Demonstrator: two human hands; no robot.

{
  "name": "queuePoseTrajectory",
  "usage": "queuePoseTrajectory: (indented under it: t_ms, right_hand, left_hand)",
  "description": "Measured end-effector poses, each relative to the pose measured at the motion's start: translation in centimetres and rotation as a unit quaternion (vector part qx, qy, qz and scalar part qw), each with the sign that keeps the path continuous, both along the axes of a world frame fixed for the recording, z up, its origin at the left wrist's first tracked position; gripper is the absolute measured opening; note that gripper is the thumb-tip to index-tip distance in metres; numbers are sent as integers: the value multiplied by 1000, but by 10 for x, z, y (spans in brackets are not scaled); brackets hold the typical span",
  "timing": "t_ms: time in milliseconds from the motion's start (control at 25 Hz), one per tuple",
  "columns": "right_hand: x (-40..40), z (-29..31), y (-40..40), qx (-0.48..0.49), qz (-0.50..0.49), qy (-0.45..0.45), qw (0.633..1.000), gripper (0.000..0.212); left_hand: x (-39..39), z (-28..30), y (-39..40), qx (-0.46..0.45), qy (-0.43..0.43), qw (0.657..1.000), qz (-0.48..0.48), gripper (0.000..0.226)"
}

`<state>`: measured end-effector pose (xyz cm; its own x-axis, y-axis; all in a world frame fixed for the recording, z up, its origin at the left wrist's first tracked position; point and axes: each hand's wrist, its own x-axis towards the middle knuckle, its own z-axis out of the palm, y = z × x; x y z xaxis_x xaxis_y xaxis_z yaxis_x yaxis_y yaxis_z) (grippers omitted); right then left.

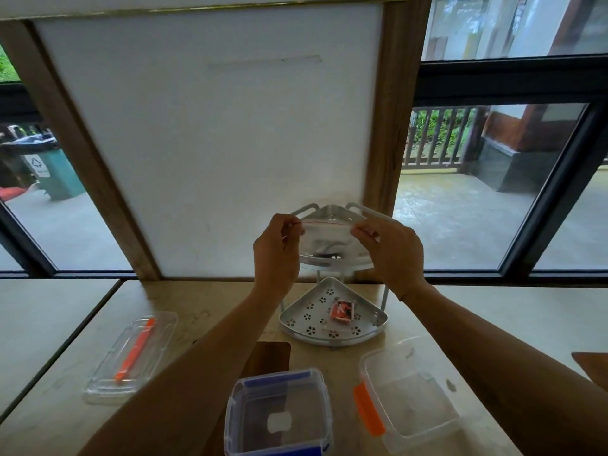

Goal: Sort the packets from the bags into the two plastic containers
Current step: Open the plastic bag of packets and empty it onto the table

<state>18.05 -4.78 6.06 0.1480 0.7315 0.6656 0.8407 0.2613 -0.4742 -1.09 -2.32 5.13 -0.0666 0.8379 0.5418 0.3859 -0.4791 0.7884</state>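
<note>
Both hands are holding a small clear zip bag [325,236] up in front of the rack [332,264], over its upper shelf. The left hand [278,255] is pinching the bag's top corner at the red seal line, and the right hand [393,253] is pinching the opposite top corner, so the seal is stretched taut between them. The film is thin, limp and slippery, and it is likely weighing almost nothing. The bag seems to be holding something pale, though blur is making that hard to confirm.

The best hold is where the fingers are already sitting: on the two lips just above the zip, thumbs and forefingers pulling apart to pop the seal. Gripping lower down would only be crumpling the film.

A red packet [342,311] is lying on the rack's lower shelf. Nearer the person, the blue-clipped container [278,413] and the orange-clipped container [411,399] are standing open on the table [204,327], side by side. A clear lid with an orange strip [131,355] is lying well to the left.
</note>
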Motion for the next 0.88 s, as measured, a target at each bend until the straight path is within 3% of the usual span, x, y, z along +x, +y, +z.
queuePoseTrajectory:
  t_ms: [280, 560, 680, 880]
  right_hand:
    - [-8, 38, -37, 23, 45, 77, 996, 20]
    - [-18, 49, -91, 63, 75, -11, 995, 14]
    - [-26, 31, -129, -8, 98, -3, 995, 13]
    - [-38, -49, -219, -176, 144, -19, 974, 7]
  left_hand:
    - [-7, 30, -35, 28, -25, 999, 17, 5]
    - [-31, 46, -100, 45, -22, 999, 20, 6]
    - [-46, 24, -135, 4, -22, 1000, 5, 10]
    - [-79, -63, -225, -150, 50, 987, -34, 22]
